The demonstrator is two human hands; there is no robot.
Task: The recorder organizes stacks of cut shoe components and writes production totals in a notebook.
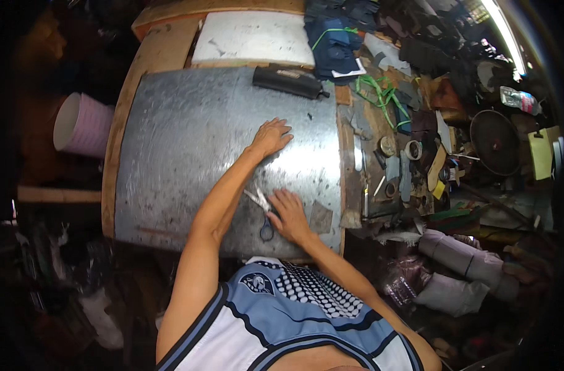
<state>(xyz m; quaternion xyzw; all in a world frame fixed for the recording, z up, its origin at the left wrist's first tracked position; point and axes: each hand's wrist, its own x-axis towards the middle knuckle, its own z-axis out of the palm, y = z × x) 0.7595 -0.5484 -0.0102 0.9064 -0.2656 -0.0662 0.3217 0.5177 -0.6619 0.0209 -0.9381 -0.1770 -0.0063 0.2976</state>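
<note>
Your left hand (pixel 271 136): fingers spread flat, steadying the metal sheet (pixel 189 142). Your right hand (pixel 289 213): fingers closed around blue-handled scissors (pixel 261 210).

scissors (pixel 262 213): metal blades, blue handle loops; blades shut or nearly so.
scissors pose: flat on the metal sheet, tips toward the far left, handles toward the near edge.
scissors place: near the sheet's near edge, right of its middle, partly under the right hand's fingers.
metal sheet (pixel 189 148): large grey galvanised panel, mottled shine, dark specks and scuffs.
metal sheet pose: lying flat, covering most of the wooden bench top; its right edge stops short of the bench's cluttered right side.
</note>
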